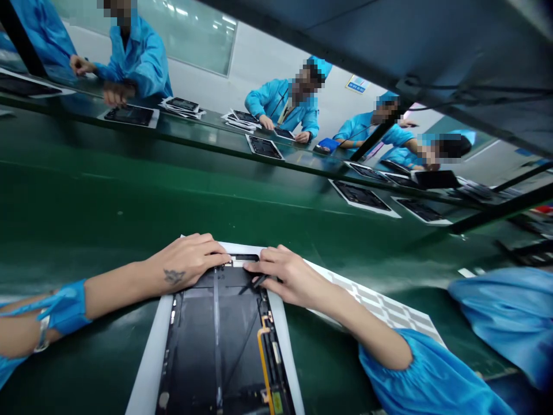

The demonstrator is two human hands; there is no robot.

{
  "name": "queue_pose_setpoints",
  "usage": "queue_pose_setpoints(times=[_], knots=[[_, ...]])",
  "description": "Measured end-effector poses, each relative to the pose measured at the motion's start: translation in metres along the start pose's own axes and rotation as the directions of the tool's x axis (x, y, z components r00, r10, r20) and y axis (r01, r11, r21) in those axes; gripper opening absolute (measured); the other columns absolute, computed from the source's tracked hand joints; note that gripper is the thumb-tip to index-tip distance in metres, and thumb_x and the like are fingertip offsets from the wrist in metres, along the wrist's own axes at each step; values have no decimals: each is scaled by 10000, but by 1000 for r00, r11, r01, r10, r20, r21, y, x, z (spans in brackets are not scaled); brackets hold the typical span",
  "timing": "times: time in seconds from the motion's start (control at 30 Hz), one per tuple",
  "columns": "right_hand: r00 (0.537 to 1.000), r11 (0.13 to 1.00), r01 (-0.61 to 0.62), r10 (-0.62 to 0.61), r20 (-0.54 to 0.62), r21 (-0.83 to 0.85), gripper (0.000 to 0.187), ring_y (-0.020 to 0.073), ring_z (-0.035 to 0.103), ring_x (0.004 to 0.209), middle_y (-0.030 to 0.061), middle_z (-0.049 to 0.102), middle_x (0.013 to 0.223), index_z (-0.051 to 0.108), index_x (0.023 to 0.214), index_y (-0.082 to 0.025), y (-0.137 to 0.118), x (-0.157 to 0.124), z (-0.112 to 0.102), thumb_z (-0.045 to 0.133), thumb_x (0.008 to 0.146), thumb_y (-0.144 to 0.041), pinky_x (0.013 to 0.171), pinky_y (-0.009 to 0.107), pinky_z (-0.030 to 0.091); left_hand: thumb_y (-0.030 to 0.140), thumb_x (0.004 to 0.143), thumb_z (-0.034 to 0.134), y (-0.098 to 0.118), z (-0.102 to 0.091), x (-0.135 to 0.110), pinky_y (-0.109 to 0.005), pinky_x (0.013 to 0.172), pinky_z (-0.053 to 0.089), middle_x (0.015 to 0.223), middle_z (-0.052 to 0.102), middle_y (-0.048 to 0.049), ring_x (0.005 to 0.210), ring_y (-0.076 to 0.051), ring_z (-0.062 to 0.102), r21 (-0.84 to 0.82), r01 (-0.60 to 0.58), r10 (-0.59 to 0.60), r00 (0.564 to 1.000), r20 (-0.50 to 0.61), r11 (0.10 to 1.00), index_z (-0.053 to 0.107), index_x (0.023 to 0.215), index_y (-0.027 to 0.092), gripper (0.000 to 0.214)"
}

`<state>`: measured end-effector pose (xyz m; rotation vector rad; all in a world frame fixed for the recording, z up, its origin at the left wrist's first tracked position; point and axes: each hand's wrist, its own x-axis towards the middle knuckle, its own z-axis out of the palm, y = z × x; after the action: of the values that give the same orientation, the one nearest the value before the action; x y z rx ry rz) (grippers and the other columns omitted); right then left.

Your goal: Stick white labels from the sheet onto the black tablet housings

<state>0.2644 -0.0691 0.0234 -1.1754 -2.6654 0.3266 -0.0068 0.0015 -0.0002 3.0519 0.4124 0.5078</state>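
The left hand [185, 262] reaches in from the left, forearm nearly level and palm down, with a small dark tattoo [174, 276] on its back and a bright blue fabric wrist strap [64, 308] higher on the arm. Its fingers lie together over the far edge of an opened black tablet housing [220, 340]. This left grip is flat and loose, closed around nothing that shows.

The right hand [280, 276] comes in from the near right, forearm angled up toward the middle, out of a loose blue sleeve [427, 374]. Its fingers [263, 259] curl inward, meeting the left fingertips almost at the tablet's far edge. This right grip is narrow, closed on a thin black tool [257, 282] whose tip points down and left into the housing; the tool's exact kind is too small to tell.

The housing lies on a white sheet [149, 351] near the person, on a dark green conveyor counter [86, 219], with a yellow flex strip [263, 363] along its right side. A white gridded sheet [380, 302] sits just right of it, under the right forearm. Farther off, more tablets on white sheets [360, 196] line the counter, and co-workers in blue smocks [283, 109] work beyond them.
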Motion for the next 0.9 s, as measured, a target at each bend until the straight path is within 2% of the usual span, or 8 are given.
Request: queue_pose_setpoints(times=[0.07, 0.13, 0.23, 0.43, 0.57, 0.77, 0.9], knots=[[998, 997, -49, 51, -33, 52, 167, 185, 597, 810, 47, 650, 845, 700, 997, -179, 2, 0, -1, 542, 951, -148, 727, 310, 391, -11, 888, 431, 0, 0, 0, -314, 766, 475, 1158, 680, -64, 974, -209, 584, 2, -2, 2, 1000, -4, 1000, 603, 1213, 176, 413], [990, 994, -57, 68, -127, 91, 197, 180, 587, 786, 42, 644, 814, 683, 914, -181, 3, 1, 4, 501, 954, -118, 727, 308, 401, -7, 890, 433, 0, 0, 1, -316, 765, 477, 1146, 685, -62, 966, -211, 585, 4, -6, 6, 1000, -5, 1000, 609, 1201, 170, 398], [977, 995, -6, 28, -213, 104, 217, 190, 568, 804, 56, 641, 847, 668, 998, -184, -1, 7, 15, 466, 970, -111, 732, 323, 401, 9, 901, 437, -1, 3, 1, -320, 785, 480, 1144, 688, -63, 970, -213, 582, 8, -1, 1, 1000, 11, 1000, 618, 1191, 167, 377], [992, 994, -38, 50, -120, 106, 246, 210, 540, 844, 56, 633, 903, 621, 1153, -212, -8, 16, 22, 465, 982, -129, 736, 339, 385, 36, 903, 467, -4, 13, 0, -307, 764, 474, 1103, 687, -55, 939, -201, 570, -7, -6, 6, 998, -63, 1000, 631, 1155, 181, 333], [994, 996, -66, 71, -80, 60, 283, 217, 529, 860, 61, 620, 918, 604, 1214, -223, -8, 15, 21, 448, 990, -144, 732, 340, 383, 51, 922, 445, -5, 13, 0, -301, 779, 483, 1110, 675, -57, 947, -196, 562, -37, 7, -9, 999, -50, 999, 623, 1186, 201, 353], [975, 995, -16, 37, -220, 100, 288, 220, 524, 842, 75, 635, 938, 580, 1183, -207, -4, 13, 31, 400, 980, -107, 744, 353, 410, 69, 965, 377, -8, 13, -2, -300, 810, 491, 1070, 687, -69, 948, -193, 568, -90, 0, -9, 995, -97, 996, 627, 1147, 175, 328], [978, 998, -16, 28, -204, 59, 278, 221, 508, 837, 76, 621, 931, 591, 1165, -195, -3, 15, 33, 404, 979, -107, 744, 358, 405, 78, 980, 345, -9, 12, -3, -292, 807, 481, 992, 669, -63, 918, -185, 571, -156, 49, -65, 993, -99, 986, 613, 1082, 167, 301]])
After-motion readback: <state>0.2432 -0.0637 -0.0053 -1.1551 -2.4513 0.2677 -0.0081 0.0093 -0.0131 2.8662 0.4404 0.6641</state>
